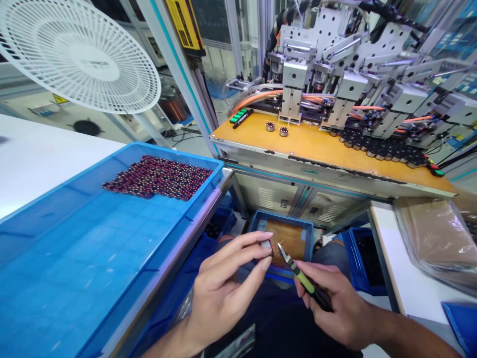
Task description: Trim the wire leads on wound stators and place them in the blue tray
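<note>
Between the thumb and fingers of my left hand is a small round metal part, its dark and red end turned toward the right. My right hand is closed around cutting pliers with green and black handles. The metal jaws point up and left, a short gap away from the part. A thin copper-coloured strand shows near the jaw tips. Beneath both hands sits a blue bin with a brown bottom, partly covered by my hands.
At left, a large blue tray holds many small dark-red parts. A machine stands behind an orange bench, with several dark cylindrical parts on it. A white fan is at upper left; plastic-wrapped material lies right.
</note>
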A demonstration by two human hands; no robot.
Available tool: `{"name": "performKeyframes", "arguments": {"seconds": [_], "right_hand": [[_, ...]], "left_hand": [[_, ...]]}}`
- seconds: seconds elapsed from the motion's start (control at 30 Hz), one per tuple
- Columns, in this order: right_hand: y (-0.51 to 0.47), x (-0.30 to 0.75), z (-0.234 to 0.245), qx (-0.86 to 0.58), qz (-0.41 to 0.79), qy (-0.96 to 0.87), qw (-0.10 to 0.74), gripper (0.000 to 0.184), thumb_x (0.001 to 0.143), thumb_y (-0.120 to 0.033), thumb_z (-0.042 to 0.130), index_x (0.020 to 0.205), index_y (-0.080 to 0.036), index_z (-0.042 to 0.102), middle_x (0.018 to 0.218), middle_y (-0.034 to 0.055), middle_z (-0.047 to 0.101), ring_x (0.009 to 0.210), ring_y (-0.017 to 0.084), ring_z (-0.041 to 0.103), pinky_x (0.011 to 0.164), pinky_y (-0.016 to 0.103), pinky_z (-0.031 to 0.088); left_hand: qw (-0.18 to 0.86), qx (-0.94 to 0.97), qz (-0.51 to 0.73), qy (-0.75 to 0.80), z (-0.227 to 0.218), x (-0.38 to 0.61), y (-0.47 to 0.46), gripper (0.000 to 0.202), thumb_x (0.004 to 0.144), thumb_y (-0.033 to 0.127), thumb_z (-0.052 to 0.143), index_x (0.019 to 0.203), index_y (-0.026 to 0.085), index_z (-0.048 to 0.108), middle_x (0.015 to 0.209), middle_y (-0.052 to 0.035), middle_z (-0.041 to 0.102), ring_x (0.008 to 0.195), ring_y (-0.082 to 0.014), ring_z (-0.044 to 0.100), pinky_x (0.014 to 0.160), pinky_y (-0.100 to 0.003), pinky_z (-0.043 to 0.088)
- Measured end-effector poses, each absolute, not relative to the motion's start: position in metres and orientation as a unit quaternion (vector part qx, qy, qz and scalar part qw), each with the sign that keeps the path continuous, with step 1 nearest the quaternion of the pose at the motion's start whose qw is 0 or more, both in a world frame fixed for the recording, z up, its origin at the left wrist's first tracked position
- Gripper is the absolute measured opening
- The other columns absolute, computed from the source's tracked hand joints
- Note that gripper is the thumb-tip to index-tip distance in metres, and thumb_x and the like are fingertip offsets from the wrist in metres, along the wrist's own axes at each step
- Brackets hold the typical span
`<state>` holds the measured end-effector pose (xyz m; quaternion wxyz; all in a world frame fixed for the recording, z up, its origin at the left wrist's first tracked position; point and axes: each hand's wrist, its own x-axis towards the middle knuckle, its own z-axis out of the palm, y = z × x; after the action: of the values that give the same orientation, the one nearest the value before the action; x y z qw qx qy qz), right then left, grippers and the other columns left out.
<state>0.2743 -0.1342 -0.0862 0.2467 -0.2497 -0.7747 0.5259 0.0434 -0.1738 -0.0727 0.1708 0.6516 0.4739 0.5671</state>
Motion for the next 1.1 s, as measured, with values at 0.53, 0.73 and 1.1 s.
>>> {"name": "performKeyframes", "arguments": {"seconds": [0.53, 0.73, 1.1], "right_hand": [[-0.146, 0.293, -0.055, -0.257, 0.651, -0.682, 0.214, 0.063, 0.088, -0.017, 0.058, 0.149, -0.026, 0.044, 0.109, 0.0109, 0.061, 0.09, 0.017, 0.064, 0.085, 0.037, 0.055], [-0.144, 0.284, -0.047, -0.231, 0.643, -0.697, 0.22, 0.068, 0.082, -0.014, 0.056, 0.149, -0.023, 0.044, 0.109, 0.0119, 0.063, 0.098, 0.02, 0.064, 0.092, 0.043, 0.053], [-0.146, 0.28, -0.056, -0.209, 0.704, -0.647, 0.207, 0.058, 0.095, -0.03, 0.057, 0.151, -0.03, 0.039, 0.11, 0.0108, 0.059, 0.09, 0.016, 0.06, 0.086, 0.04, 0.054]], "left_hand": [[0.202, 0.619, 0.667, 0.362, -0.078, 0.039, -0.168, 0.06, 0.072, -0.009, 0.072, 0.115, 0.027, 0.05, 0.107, -0.0041, 0.074, 0.099, -0.0233, 0.076, 0.086, -0.041, 0.065], [0.205, 0.618, 0.667, 0.362, -0.083, 0.04, -0.172, 0.062, 0.073, -0.011, 0.071, 0.119, 0.026, 0.052, 0.111, -0.0059, 0.077, 0.101, -0.0239, 0.076, 0.093, -0.042, 0.063], [0.257, 0.6, 0.662, 0.369, -0.084, 0.039, -0.176, 0.064, 0.071, -0.014, 0.069, 0.118, 0.026, 0.054, 0.112, -0.0052, 0.077, 0.1, -0.0225, 0.076, 0.089, -0.035, 0.065]]}}
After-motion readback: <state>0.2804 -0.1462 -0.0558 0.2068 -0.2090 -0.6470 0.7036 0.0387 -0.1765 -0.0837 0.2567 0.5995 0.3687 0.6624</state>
